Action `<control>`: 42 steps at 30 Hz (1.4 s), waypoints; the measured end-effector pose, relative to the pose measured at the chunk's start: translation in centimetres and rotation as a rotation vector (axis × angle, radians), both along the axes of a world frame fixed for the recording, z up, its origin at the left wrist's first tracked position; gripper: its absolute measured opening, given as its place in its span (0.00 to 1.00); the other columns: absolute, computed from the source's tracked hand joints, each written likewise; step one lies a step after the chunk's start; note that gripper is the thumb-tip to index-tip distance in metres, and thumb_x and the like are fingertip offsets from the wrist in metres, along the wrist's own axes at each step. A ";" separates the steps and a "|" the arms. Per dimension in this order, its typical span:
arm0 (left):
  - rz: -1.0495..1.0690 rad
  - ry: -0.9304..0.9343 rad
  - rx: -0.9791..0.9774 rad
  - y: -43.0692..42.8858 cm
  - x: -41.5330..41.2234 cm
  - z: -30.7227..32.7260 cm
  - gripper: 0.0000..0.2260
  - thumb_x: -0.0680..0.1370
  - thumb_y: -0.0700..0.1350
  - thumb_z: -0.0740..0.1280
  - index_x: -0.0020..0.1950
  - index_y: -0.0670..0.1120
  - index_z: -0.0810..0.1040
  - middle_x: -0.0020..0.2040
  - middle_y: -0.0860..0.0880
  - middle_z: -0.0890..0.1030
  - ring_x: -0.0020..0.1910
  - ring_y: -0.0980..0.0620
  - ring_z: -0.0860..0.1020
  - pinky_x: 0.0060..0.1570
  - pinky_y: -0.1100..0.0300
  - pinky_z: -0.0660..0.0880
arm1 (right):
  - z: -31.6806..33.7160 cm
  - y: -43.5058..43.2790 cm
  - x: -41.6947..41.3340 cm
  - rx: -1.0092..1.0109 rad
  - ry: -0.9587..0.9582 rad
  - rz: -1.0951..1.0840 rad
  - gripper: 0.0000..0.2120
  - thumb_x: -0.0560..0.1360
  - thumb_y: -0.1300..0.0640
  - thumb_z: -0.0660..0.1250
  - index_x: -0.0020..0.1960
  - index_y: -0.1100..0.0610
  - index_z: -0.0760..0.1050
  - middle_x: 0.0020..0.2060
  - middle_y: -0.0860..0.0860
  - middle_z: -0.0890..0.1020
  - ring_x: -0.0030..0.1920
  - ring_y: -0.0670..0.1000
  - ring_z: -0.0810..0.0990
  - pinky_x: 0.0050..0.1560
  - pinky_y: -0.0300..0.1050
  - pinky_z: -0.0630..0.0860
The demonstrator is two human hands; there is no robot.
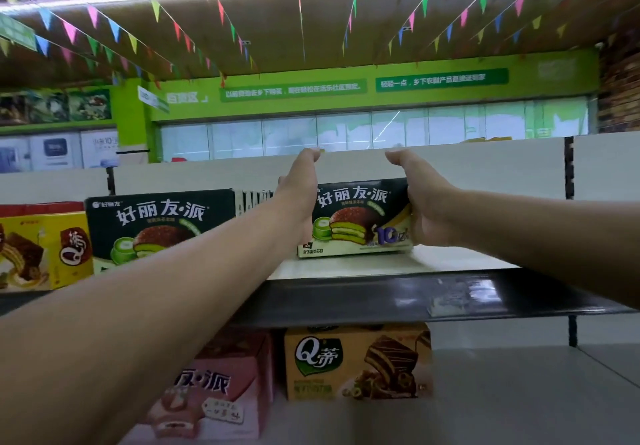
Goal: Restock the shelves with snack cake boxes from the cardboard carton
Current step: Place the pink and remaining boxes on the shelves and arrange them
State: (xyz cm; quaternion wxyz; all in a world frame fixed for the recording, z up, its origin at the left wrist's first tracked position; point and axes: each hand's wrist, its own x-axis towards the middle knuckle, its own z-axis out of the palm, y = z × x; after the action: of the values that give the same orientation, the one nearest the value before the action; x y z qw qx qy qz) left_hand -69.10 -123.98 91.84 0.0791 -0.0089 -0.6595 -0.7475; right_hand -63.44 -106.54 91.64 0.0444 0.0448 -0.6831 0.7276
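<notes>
A dark green snack cake box (360, 219) stands upright on the top shelf (450, 261), front face toward me. My left hand (299, 188) presses against its left end, thumb raised above the box. My right hand (426, 202) grips its right end, fingers curled round the edge and thumb pointing up. Another dark green box of the same kind (156, 223) stands to the left, with more box ends (251, 198) behind it. The cardboard carton is out of view.
Yellow cake boxes (45, 247) fill the top shelf's far left. On the shelf below stand a pink box (214, 389) and a tan box (356, 361). A black shelf lip (381, 295) runs across the middle. White back panels (485, 167) rise behind.
</notes>
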 end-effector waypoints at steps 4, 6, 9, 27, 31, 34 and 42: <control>0.151 -0.054 -0.004 -2.3 -9.8 -1.6 0.47 0.48 0.77 0.70 0.67 0.66 0.70 0.70 0.45 0.77 0.66 0.32 0.75 0.59 0.29 0.68 | -0.4 -0.5 -1.2 0.076 0.000 0.047 0.25 0.77 0.33 0.61 0.54 0.56 0.75 0.32 0.54 0.85 0.32 0.55 0.86 0.41 0.49 0.82; 0.170 -0.036 -0.047 -2.4 -9.2 -1.2 0.47 0.50 0.77 0.69 0.67 0.63 0.71 0.67 0.44 0.79 0.65 0.33 0.76 0.59 0.30 0.69 | -0.7 -0.7 -1.7 0.111 0.020 0.055 0.23 0.78 0.35 0.62 0.52 0.56 0.75 0.29 0.54 0.85 0.32 0.54 0.85 0.41 0.48 0.80; 0.127 0.012 -0.098 -1.1 -4.0 -0.7 0.46 0.54 0.73 0.66 0.67 0.51 0.71 0.57 0.41 0.85 0.56 0.36 0.82 0.59 0.37 0.75 | -0.6 -0.9 -2.4 0.137 0.029 0.073 0.22 0.78 0.36 0.62 0.49 0.56 0.74 0.29 0.53 0.84 0.37 0.55 0.84 0.41 0.47 0.80; 0.347 0.116 -0.311 -0.2 0.3 -0.3 0.29 0.78 0.63 0.61 0.73 0.47 0.67 0.64 0.47 0.72 0.56 0.44 0.71 0.55 0.51 0.67 | -1.6 -0.1 -4.4 0.519 0.095 0.049 0.20 0.73 0.66 0.75 0.62 0.55 0.76 0.56 0.55 0.84 0.58 0.57 0.82 0.65 0.60 0.77; 0.409 0.144 -0.510 0.4 0.4 -0.5 0.27 0.80 0.61 0.57 0.67 0.41 0.71 0.63 0.44 0.76 0.56 0.42 0.75 0.51 0.51 0.71 | -1.2 0.0 -4.0 0.532 0.078 0.046 0.21 0.73 0.67 0.75 0.63 0.57 0.76 0.60 0.55 0.82 0.63 0.57 0.79 0.68 0.57 0.74; 0.444 0.165 -0.647 0.8 1.2 -0.4 0.30 0.81 0.61 0.58 0.79 0.47 0.63 0.75 0.41 0.67 0.69 0.37 0.71 0.65 0.44 0.71 | -0.9 0.2 -3.5 0.526 0.084 -0.011 0.22 0.72 0.66 0.76 0.63 0.60 0.75 0.66 0.55 0.78 0.69 0.56 0.73 0.66 0.51 0.71; 0.416 0.293 -0.750 1.5 5.1 1.0 0.28 0.80 0.58 0.57 0.79 0.48 0.63 0.70 0.44 0.71 0.59 0.43 0.75 0.53 0.50 0.75 | -0.2 0.1 1.1 0.628 0.128 -0.194 0.15 0.76 0.59 0.73 0.54 0.59 0.69 0.50 0.55 0.73 0.52 0.54 0.71 0.55 0.45 0.73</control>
State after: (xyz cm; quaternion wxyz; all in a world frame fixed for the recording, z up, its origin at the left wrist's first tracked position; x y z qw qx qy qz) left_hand -64.01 -122.47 92.86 0.3116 -0.0099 -0.8542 -0.4161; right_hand -62.30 -106.49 91.41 0.1401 0.0367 -0.8709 0.4696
